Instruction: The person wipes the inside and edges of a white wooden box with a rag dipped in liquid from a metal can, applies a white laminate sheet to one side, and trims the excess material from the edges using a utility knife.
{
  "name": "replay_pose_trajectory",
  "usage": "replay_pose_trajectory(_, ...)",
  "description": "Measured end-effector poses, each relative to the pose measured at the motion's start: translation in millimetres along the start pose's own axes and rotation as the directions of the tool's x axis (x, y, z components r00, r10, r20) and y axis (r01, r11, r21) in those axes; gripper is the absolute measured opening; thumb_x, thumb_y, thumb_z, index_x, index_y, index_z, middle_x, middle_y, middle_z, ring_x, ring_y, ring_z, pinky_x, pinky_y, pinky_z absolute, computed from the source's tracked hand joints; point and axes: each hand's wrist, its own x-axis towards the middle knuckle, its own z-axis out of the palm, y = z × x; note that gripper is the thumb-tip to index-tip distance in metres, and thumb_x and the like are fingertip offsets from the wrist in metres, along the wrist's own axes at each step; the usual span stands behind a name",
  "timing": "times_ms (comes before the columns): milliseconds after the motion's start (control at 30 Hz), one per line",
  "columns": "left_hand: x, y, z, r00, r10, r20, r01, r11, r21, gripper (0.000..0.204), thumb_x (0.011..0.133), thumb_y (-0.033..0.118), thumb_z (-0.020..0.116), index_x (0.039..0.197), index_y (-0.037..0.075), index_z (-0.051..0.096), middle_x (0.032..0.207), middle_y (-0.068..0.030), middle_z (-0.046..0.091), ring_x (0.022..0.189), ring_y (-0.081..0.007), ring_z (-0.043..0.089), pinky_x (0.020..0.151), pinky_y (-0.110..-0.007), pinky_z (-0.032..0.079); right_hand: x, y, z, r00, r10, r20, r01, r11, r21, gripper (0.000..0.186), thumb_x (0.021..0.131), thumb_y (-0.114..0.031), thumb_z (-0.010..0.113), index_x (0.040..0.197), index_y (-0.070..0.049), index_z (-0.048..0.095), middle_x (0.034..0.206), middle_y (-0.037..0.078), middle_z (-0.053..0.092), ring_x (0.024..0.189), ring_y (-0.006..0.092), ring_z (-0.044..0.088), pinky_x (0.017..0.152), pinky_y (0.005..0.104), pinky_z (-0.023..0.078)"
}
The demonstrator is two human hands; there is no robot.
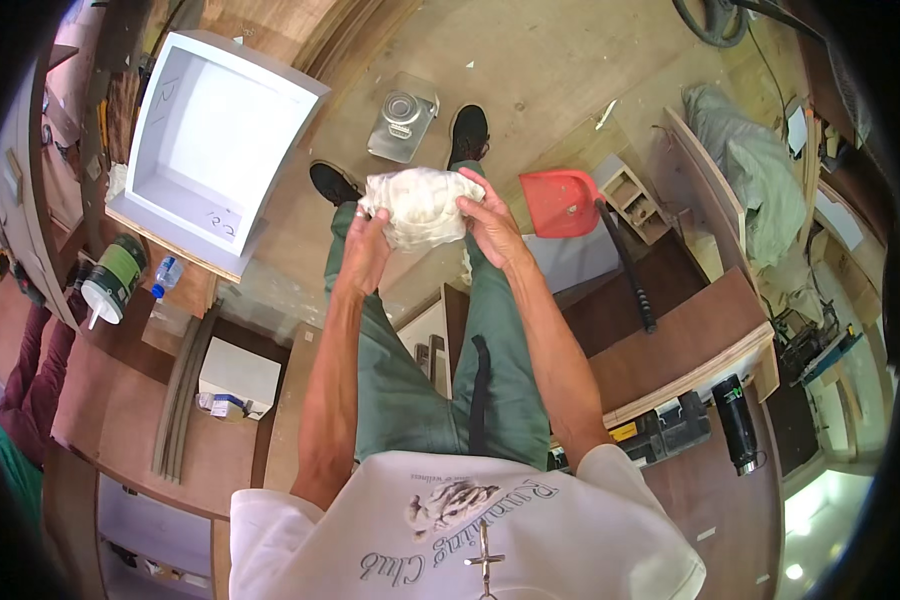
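Observation:
A crumpled cream-white cloth [422, 207] is stretched between my two hands, out in front of me above my knees. My left hand [367, 247] pinches its left end, thumb on top. At the right end, my right hand [492, 222] grips it with the thumb over the near face and the fingers behind. Just beyond the cloth, a rectangular metal can [404, 118] with a round lid stands on the floor between my feet. What the cloth may wrap cannot be seen.
To the left, a white-painted open box [223, 140] rests on a wooden board, near a green tub [117, 280] and a water bottle [167, 276]. On the right are a red dustpan [558, 204], its black handle [630, 270] and wooden panels [675, 325]. Another person's legs [38, 365] show at far left.

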Motion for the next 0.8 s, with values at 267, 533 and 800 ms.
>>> replay_pose_trajectory(267,-12.6,-34.4,-21.4,0.932,0.348,-0.099,-0.133,0.585,0.8,0.056,0.095,0.014,0.073,0.142,0.0,0.047,0.146,-0.0146,0.053,0.132,-0.0298,0.054,0.103,-0.045,0.049,-1.1,-11.5,-1.6,0.972,-0.199,0.126,0.23,0.92,-0.318,0.046,0.101,-0.009,0.063,0.146,-0.006,0.052,0.128,0.008,0.066,0.112,0.0163,0.065,0.096,0.0321,0.051)
replay_pose_trajectory(533,-4.5,24.5,52.7,0.979,0.008,0.205,-0.2,0.252,0.947,0.052,0.094,0.022,0.076,0.138,0.002,0.056,0.13,-0.0147,0.068,0.118,-0.0284,0.066,0.099,-0.04,0.052,-13.1,-51.7,27.4,0.963,-0.091,0.255,0.257,0.606,-0.753,0.045,0.096,-0.012,0.068,0.138,-0.005,0.053,0.126,0.015,0.066,0.11,0.0237,0.065,0.097,0.0366,0.05)
replay_pose_trajectory(800,5.8,-1.1,26.2,0.999,0.03,0.039,-0.043,0.913,0.405,0.043,0.103,0.028,0.066,0.136,0.002,0.058,0.123,-0.0085,0.069,0.111,-0.0175,0.067,0.093,-0.035,0.055,-3.3,-9.2,24.5,0.814,-0.52,0.26,0.503,0.407,-0.762,0.07,0.092,-0.021,0.078,0.152,-0.008,0.045,0.141,0.015,0.059,0.127,0.0253,0.057,0.108,0.0405,0.045)
